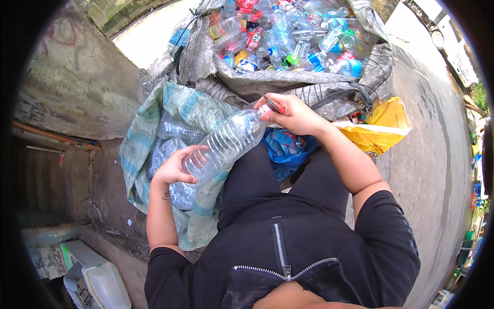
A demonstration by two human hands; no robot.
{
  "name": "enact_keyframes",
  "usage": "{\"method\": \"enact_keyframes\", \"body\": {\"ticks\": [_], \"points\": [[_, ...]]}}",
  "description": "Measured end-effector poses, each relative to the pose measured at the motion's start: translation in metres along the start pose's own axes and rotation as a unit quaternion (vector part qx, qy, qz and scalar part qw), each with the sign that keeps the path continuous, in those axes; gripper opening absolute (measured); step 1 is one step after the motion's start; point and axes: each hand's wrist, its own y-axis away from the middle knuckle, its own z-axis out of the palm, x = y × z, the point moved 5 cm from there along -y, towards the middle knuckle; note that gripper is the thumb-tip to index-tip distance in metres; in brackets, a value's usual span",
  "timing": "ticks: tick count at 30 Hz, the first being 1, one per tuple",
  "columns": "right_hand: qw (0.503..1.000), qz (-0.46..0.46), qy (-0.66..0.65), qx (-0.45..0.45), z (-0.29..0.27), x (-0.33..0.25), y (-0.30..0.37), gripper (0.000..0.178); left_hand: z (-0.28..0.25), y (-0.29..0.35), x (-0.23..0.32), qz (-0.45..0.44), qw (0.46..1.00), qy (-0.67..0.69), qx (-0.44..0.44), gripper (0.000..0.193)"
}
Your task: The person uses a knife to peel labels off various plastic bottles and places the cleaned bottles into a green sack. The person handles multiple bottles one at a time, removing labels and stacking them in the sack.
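Note:
A large clear plastic bottle (229, 140) with a ribbed body lies slanted between my hands, above my lap. My left hand (176, 166) grips it near the base, thumb along the near side. At the neck and its white cap (264, 109) my right hand (296, 114) is closed. A small tool with a dark blade and a red part (275, 105) is also in that hand; its exact kind is not clear. Beneath the bottle, a green-and-white woven sack (136, 149) stands open with clear bottles (177, 129) inside.
Ahead, a big grey sack (303, 80) is filled with mixed plastic bottles. Between my legs sits a blue plastic bag (288, 147). A yellow bag (383, 129) stands to the right. A concrete wall (77, 77) and a translucent plastic container (103, 283) are on the left.

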Motion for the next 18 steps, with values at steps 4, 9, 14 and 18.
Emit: {"method": "enact_keyframes", "body": {"ticks": [4, 9, 14, 18], "points": [[1.000, 0.017, -0.024, 0.011, -0.008, 0.014, 0.000, 0.023, 0.003, -0.002, 0.003, 0.034, 0.994, -0.084, 0.057, 0.087], [0.965, 0.190, -0.167, -0.062, -0.004, 0.041, 0.001, 0.031, 0.002, 0.009, 0.030, 0.078, 0.957, -0.243, 0.137, 0.083], [0.951, 0.216, -0.208, -0.077, 0.005, 0.055, 0.011, 0.025, 0.005, 0.017, 0.056, 0.094, 0.896, -0.386, 0.200, 0.078], [0.965, 0.182, -0.182, -0.051, -0.002, 0.049, 0.009, 0.021, 0.007, 0.018, 0.050, 0.077, 0.917, -0.344, 0.186, 0.077]]}}
